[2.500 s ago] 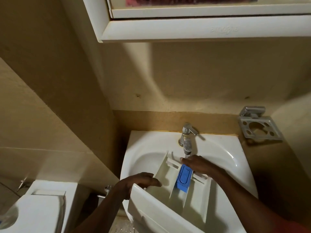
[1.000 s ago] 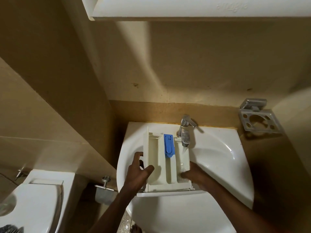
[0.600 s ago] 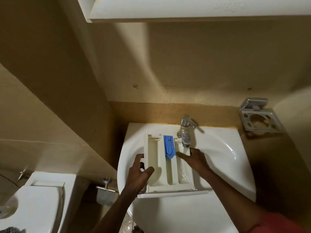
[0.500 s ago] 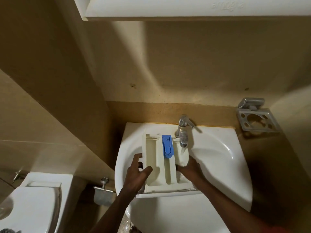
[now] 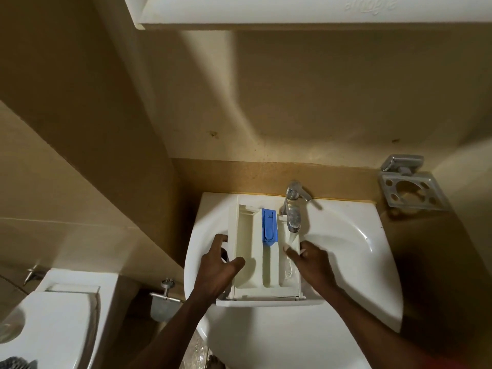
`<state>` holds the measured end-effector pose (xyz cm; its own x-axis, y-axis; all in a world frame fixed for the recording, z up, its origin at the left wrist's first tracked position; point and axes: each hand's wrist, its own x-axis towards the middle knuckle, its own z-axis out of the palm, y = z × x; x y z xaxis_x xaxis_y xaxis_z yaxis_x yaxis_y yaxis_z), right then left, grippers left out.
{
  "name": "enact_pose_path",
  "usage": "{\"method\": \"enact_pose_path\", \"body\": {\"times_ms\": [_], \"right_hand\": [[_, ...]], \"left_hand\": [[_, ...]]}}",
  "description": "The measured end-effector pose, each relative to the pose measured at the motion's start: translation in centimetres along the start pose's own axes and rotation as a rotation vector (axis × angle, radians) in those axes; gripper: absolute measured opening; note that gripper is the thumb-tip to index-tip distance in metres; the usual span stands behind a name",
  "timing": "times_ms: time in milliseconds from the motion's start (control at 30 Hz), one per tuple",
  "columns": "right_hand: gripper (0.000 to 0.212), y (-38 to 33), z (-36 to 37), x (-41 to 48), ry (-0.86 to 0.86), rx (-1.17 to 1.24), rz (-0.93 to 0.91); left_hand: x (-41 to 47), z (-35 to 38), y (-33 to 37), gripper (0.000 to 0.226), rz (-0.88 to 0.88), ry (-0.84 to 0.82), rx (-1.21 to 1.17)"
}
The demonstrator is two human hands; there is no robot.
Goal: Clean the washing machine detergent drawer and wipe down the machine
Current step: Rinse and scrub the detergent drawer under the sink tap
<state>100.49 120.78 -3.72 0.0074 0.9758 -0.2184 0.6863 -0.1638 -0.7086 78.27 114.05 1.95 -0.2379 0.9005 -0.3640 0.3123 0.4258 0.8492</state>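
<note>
The white detergent drawer (image 5: 246, 262) lies level over the white sink (image 5: 346, 241), its front panel toward me. A blue insert (image 5: 269, 225) sits in its middle compartment at the far end. My left hand (image 5: 217, 265) grips the drawer's left wall, thumb inside the left compartment. Fingers of my right hand (image 5: 310, 265) reach into the right compartment, where water runs from the chrome tap (image 5: 292, 209).
A metal toothbrush holder (image 5: 411, 189) hangs on the wall at the right. A white cabinet (image 5: 292, 12) juts out overhead. A toilet (image 5: 53, 320) stands at the lower left, with a chrome paper holder (image 5: 163, 296) between it and the sink.
The drawer was tilted 2.5 s ago and now lies flat under the running tap. My right hand has kept shifting along the right compartment; my left hand has held its grip.
</note>
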Motion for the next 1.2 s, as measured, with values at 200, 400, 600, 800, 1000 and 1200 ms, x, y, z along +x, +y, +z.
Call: {"method": "enact_pose_path", "body": {"times_ms": [200, 400, 600, 800, 1000, 1200], "right_hand": [[0.027, -1.6, -0.8, 3.7, 0.141, 0.049, 0.000], [0.063, -1.0, 1.4, 0.3, 0.111, -0.050, -0.028], [0.031, -1.9, -1.0, -0.7, 0.380, -0.082, -0.326], [0.021, -1.9, -1.7, -1.9, 0.187, -0.278, -0.598], [0.030, -4.3, -0.4, -2.8, -0.281, -0.284, -0.065], [0.017, -2.9, -2.1, -4.7, -0.535, -0.345, -0.099]], "left_hand": [[-0.3, -0.5, -0.6, 0.041, -0.027, -0.040, 0.034], [0.7, -1.1, -0.7, 0.038, -0.121, -0.104, -0.074], [1.3, -0.8, -1.2, 0.038, -0.112, -0.157, -0.096], [1.4, 0.1, -1.1, 0.041, -0.113, -0.169, -0.149], [1.0, 1.2, -1.3, 0.059, -0.089, -0.145, -0.175], [0.8, 0.8, -2.0, 0.062, -0.077, -0.115, -0.156]]}}
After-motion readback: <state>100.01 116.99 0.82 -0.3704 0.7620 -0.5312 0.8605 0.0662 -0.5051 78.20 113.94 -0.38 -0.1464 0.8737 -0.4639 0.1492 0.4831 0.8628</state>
